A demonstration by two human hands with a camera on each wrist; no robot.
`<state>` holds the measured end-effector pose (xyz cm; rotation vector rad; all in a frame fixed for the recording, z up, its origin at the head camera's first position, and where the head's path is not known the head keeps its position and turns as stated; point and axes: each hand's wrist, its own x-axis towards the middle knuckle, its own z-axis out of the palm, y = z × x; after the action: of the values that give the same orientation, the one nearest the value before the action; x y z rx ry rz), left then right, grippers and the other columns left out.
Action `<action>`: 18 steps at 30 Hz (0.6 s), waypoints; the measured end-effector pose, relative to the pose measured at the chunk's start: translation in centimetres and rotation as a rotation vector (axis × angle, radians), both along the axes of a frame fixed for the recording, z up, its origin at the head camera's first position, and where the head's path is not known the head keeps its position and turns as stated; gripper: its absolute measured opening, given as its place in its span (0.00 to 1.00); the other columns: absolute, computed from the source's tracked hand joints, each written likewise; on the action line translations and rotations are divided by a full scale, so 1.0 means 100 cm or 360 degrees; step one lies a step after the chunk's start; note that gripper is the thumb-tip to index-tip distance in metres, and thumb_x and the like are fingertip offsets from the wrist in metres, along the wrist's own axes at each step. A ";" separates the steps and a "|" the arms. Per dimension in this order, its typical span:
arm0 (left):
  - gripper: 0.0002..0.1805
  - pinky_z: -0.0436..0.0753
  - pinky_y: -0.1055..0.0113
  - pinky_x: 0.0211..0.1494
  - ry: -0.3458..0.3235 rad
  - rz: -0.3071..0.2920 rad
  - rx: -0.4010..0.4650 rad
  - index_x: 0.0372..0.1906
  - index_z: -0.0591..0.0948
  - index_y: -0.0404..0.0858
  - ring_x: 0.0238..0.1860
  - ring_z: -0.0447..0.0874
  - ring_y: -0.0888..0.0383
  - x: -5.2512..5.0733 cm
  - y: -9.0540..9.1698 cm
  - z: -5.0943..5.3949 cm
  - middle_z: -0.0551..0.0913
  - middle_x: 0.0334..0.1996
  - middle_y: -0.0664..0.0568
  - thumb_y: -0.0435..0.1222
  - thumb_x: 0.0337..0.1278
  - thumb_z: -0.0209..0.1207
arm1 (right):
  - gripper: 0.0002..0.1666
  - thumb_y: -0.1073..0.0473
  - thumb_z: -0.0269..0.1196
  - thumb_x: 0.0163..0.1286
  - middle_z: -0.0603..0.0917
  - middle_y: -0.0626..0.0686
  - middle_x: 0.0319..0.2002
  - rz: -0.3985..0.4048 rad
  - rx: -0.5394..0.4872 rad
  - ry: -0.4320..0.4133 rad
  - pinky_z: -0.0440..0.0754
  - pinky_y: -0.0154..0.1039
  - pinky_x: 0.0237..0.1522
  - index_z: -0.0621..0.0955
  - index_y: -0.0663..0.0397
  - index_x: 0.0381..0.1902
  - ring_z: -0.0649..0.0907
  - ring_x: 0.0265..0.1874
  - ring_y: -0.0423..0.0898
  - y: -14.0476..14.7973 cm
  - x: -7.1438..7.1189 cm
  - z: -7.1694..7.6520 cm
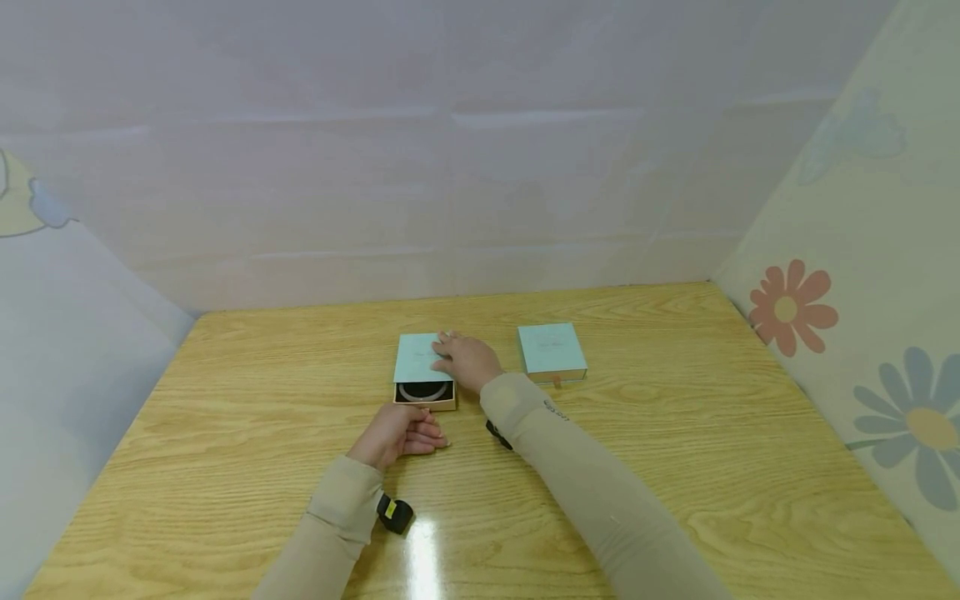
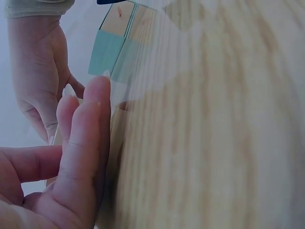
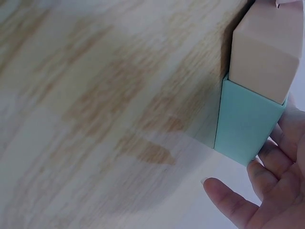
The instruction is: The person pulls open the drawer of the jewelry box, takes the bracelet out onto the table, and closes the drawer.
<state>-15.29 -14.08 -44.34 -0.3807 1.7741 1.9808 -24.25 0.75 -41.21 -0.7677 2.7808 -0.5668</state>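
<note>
Left hand (image 1: 405, 433) pinching at near side of the partly open drawer (image 1: 444, 405), right hand (image 1: 472, 363) resting with fingers spread on its pale-blue sleeve (image 1: 413, 357). Box is far-centre on table (image 1: 300, 417), second box (image 1: 553, 350) to its right.

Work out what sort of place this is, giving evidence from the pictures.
Probably a screened-off tabletop work area: a yellowish wood-grain table, a creased pale backdrop sheet behind it, and a cream side wall printed with large flowers on the right.
</note>
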 end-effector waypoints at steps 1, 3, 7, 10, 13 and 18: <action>0.12 0.85 0.67 0.31 0.0003 -0.0002 -0.0002 0.43 0.75 0.22 0.28 0.87 0.55 0.001 0.000 0.000 0.83 0.22 0.50 0.27 0.68 0.44 | 0.29 0.50 0.56 0.73 0.63 0.52 0.72 0.0000 -0.0001 -0.0002 0.61 0.44 0.70 0.70 0.52 0.69 0.60 0.72 0.48 0.000 0.000 0.000; 0.12 0.85 0.67 0.31 -0.0002 0.0007 -0.0014 0.43 0.75 0.22 0.28 0.87 0.55 0.001 0.000 0.000 0.83 0.22 0.50 0.27 0.68 0.44 | 0.29 0.50 0.56 0.73 0.63 0.52 0.72 0.0001 -0.0007 -0.0005 0.61 0.44 0.70 0.70 0.52 0.69 0.60 0.72 0.48 0.000 0.000 0.000; 0.13 0.85 0.68 0.31 -0.0006 0.0002 -0.0032 0.44 0.75 0.20 0.28 0.87 0.55 0.001 0.001 0.000 0.82 0.22 0.50 0.27 0.68 0.43 | 0.29 0.50 0.56 0.73 0.62 0.52 0.72 0.0003 -0.0005 -0.0004 0.62 0.44 0.69 0.69 0.52 0.69 0.60 0.72 0.48 0.000 0.000 -0.001; 0.13 0.85 0.68 0.30 -0.0014 0.0000 -0.0034 0.44 0.75 0.21 0.27 0.87 0.55 0.001 0.001 0.000 0.82 0.21 0.51 0.27 0.68 0.43 | 0.30 0.50 0.56 0.73 0.62 0.52 0.72 0.0003 -0.0002 0.0003 0.62 0.44 0.69 0.70 0.52 0.69 0.60 0.72 0.48 0.001 0.000 -0.001; 0.12 0.85 0.68 0.30 -0.0011 0.0001 -0.0025 0.43 0.75 0.22 0.27 0.87 0.55 0.002 0.000 0.000 0.82 0.22 0.50 0.27 0.68 0.43 | 0.30 0.50 0.56 0.73 0.62 0.52 0.72 0.0006 -0.0001 -0.0002 0.62 0.44 0.70 0.69 0.52 0.69 0.60 0.72 0.48 0.001 0.000 -0.001; 0.11 0.85 0.68 0.30 -0.0014 -0.0004 -0.0015 0.41 0.76 0.24 0.27 0.87 0.55 0.004 0.000 0.001 0.83 0.21 0.49 0.27 0.68 0.43 | 0.30 0.50 0.56 0.73 0.62 0.52 0.73 0.0015 0.0007 -0.0015 0.61 0.44 0.70 0.69 0.52 0.70 0.59 0.72 0.49 0.001 0.000 0.000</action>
<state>-14.89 -14.04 -44.29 -0.3892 1.7784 1.9669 -24.27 0.81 -41.24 -0.7750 2.7675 -0.5611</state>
